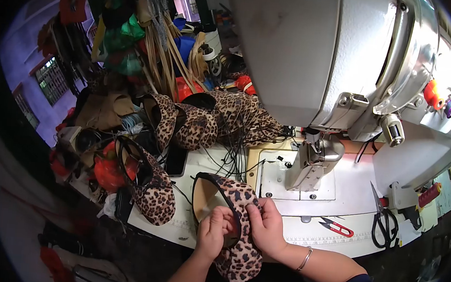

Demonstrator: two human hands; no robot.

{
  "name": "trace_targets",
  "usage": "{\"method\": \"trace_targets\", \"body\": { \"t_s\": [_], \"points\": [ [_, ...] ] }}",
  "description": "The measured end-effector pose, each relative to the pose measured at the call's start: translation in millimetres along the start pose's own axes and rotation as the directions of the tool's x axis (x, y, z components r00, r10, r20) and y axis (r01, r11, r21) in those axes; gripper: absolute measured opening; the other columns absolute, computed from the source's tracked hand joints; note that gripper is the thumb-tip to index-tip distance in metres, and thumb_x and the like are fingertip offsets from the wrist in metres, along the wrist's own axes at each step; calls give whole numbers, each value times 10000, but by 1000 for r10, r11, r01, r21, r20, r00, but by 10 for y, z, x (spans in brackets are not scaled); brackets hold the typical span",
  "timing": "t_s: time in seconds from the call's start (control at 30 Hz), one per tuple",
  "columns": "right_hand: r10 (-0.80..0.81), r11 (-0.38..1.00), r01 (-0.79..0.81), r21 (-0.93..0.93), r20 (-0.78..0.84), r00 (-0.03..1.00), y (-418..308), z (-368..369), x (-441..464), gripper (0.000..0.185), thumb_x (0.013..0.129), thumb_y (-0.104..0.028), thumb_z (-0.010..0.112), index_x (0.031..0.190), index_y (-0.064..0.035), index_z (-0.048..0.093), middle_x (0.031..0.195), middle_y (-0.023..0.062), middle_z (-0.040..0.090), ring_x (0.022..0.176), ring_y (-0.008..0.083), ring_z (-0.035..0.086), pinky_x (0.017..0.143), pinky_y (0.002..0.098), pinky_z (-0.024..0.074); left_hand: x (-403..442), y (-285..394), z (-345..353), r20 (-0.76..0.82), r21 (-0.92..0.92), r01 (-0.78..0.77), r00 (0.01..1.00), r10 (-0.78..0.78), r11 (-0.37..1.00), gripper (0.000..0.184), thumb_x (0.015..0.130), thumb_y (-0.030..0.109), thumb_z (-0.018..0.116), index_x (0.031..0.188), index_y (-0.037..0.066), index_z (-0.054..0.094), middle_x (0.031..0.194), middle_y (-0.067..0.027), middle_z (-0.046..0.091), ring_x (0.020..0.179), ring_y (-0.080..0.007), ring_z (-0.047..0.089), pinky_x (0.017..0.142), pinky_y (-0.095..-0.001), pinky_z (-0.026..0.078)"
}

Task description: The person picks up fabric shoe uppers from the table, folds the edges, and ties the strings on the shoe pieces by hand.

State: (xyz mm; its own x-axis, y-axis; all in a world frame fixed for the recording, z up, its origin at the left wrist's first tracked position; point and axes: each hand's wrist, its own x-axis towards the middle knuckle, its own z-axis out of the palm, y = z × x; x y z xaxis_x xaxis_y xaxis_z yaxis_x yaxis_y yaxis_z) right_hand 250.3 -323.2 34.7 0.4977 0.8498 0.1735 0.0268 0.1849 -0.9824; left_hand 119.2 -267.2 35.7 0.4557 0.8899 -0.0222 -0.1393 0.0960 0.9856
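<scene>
A leopard-print shoe upper (pixel 237 261) with a black-edged opening and tan lining is held over the table's front edge. My left hand (pixel 214 233) has its fingers curled at the opening, closed on the near edge of the upper. On the right side, my right hand (pixel 269 226) pinches the printed fabric between thumb and fingers. A second leopard-print upper (pixel 155 196) lies to the left on the table, touched by neither hand. Behind both hands stands the post (pixel 313 166) of a sewing machine (pixel 291 45).
More leopard-print uppers (pixel 200 128) are heaped behind, with black cords trailing. Red-handled snips (pixel 338 228), black scissors (pixel 384 222) and a red thread spool (pixel 429 195) lie at right. A phone (pixel 176 162) and a red plastic bag (pixel 109 169) are at left.
</scene>
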Motion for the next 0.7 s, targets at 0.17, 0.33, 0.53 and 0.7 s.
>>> {"method": "trace_targets", "body": {
  "t_s": [0.17,0.33,0.53,0.7],
  "points": [
    [-42,999,43,-27,31,999,9,5,-18,92,952,-77,542,973,5,506,815,31,598,736,62,527,658,222,458,-78,102,86,21,321,-196,980,200,927,161,954,154,562,882,10,570,686,22,547,628,-55,471,587,-222,417],
    [-209,967,214,-141,49,977,-69,53,-115,140,926,-107,581,970,3,505,651,68,588,558,108,530,522,261,450,10,-16,175,-124,364,-272,934,336,891,242,930,139,581,744,-6,532,578,-39,447,550,-76,382,499,-261,353],
    [-7,1000,6,20,48,999,-29,-8,-21,91,970,-88,511,1003,-4,502,902,34,587,811,54,514,717,216,450,40,128,15,74,-102,125,990,-118,987,287,1004,255,461,976,1,592,751,-11,567,653,-80,530,598,-216,439],
    [34,986,-41,160,44,998,63,-9,21,91,983,-85,491,1032,-8,494,929,24,595,827,57,525,753,212,459,-130,376,23,162,-67,156,976,-144,985,217,980,139,486,1085,-38,554,862,-40,596,726,-70,559,659,-193,450]
  ]
}}
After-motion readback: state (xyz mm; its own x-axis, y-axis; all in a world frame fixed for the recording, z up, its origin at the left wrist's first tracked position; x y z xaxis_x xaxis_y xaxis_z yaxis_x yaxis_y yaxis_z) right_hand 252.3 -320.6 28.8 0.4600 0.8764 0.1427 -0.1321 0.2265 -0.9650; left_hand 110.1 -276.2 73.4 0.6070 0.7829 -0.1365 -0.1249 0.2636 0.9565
